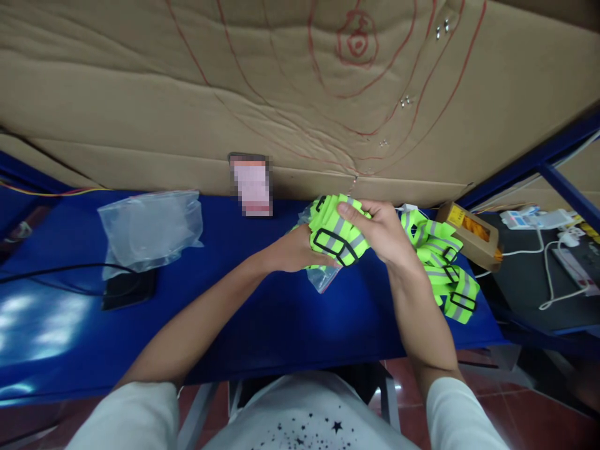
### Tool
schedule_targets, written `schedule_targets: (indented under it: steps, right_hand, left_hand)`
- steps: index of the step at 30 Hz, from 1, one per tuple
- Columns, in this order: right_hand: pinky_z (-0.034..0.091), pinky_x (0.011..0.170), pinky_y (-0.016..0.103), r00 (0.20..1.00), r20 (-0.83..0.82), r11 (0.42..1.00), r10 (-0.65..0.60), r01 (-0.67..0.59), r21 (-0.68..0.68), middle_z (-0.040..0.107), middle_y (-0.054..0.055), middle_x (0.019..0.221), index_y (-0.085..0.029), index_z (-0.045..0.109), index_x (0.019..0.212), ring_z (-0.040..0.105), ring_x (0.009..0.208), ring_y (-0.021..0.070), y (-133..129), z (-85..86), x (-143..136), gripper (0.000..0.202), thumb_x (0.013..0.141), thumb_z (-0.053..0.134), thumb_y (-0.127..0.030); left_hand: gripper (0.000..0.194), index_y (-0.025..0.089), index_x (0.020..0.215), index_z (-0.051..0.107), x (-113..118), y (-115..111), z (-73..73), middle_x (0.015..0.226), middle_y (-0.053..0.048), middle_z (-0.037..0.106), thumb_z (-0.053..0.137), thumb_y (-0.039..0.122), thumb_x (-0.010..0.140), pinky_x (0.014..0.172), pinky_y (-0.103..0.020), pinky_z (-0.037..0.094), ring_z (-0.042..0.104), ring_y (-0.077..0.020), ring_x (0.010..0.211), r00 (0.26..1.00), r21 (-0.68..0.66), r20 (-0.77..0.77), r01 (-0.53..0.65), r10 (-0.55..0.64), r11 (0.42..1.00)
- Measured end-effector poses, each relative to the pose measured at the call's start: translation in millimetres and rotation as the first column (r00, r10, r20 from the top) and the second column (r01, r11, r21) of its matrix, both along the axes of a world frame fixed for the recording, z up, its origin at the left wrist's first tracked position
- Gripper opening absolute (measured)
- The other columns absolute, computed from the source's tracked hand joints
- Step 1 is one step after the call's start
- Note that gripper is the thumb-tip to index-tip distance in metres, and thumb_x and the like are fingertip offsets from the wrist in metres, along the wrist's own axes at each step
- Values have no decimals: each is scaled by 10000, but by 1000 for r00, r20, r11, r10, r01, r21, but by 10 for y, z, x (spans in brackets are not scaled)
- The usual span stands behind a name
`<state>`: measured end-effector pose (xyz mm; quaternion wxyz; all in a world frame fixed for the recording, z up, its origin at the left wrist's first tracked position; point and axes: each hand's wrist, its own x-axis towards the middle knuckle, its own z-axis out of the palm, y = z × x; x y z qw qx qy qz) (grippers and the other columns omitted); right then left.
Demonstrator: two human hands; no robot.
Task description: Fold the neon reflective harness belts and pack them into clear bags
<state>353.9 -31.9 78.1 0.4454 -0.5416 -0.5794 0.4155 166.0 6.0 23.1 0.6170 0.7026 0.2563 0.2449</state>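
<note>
Both hands hold a bundle of neon yellow-green reflective straps (334, 226) with grey stripes and black buckles, above the blue table (262, 312). My left hand (294, 250) grips the bundle from its left side, its fingers partly hidden behind the straps. My right hand (375, 226) is closed on the upper right of the bundle, thumb across the front. A clear plastic bag (323, 279) shows below and behind the bundle; how much of the bundle lies inside it I cannot tell. More such straps (440, 256) lie in a pile to the right of my right hand.
Clear plastic bags (152, 228) lie on the left, partly over a dark flat object (126, 292) near black cables. A phone (253, 187) leans on the cardboard wall (140, 112). At the right are a small cardboard box (471, 234), white cables and a power strip (537, 219).
</note>
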Motion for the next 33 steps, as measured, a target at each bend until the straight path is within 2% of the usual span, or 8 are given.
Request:
schedule_targets:
  steps: [5,9,12,15,17,26,30,33]
  right_hand:
    - [606,676,325,948,-309,973,73,-137,-188,776,49,797,-197,782,893,745,716,222,97,-102,-71,542,771,727,-722]
    - [625,743,342,938,-330,952,106,-192,-239,799,81,888,-182,786,988,769,823,251,104,-108,-132,612,752,730,-745]
    - [624,820,362,929,-315,930,195,-277,-240,803,83,944,-199,783,1029,769,903,257,77,-109,-142,578,790,714,-720]
    - [619,873,379,897,-374,905,236,-343,-252,800,78,981,-204,772,1059,767,946,256,50,-116,-160,533,806,731,-671]
    - [618,893,386,864,-438,887,249,-385,-255,795,82,1026,-198,759,1088,761,992,258,37,-116,-191,509,831,720,-635]
    - [618,930,421,784,-572,864,240,-441,-243,764,66,1179,-222,720,1138,709,1163,272,-114,0,-356,425,854,661,-532]
    - [622,896,411,766,-574,816,289,-511,-270,785,73,1038,-202,731,1085,746,1044,259,-122,-63,-340,443,897,603,-581]
    - [626,857,390,791,-551,843,268,-469,-264,788,57,944,-192,744,977,761,947,249,-124,-95,-297,300,834,697,-451]
  left_hand:
    - [317,191,750,707,-60,60,2,748,-20,719,852,468,694,787,-347,548,690,-246,823,987,280,-65,-120,144,952]
    - [389,203,849,716,-147,84,105,861,-36,735,873,505,662,880,-382,547,696,-277,940,979,412,-121,-98,161,906]
    - [772,220,1213,665,-187,68,179,1255,-110,674,935,522,556,1066,-478,500,612,-348,1232,979,483,-35,-159,201,861]
    - [1187,266,1511,420,-182,28,197,1582,-158,380,974,488,486,1227,-537,356,383,-394,1483,975,542,146,-222,169,811]
    - [1282,309,1564,305,-162,-16,197,1648,-145,260,976,499,488,1247,-548,315,324,-402,1523,968,533,224,-215,109,818]
    - [1085,392,1431,348,-196,-222,400,1480,-82,492,987,396,554,1153,-534,452,547,-335,1366,950,476,309,-107,-52,873]
    - [1227,465,1475,363,-299,-180,484,1636,-48,320,1003,522,429,1147,-558,439,449,-394,1439,939,688,326,-313,106,654]
    - [752,369,1263,660,-371,-191,541,1466,-43,591,958,471,581,1180,-543,385,521,-389,1388,982,785,119,-183,146,592]
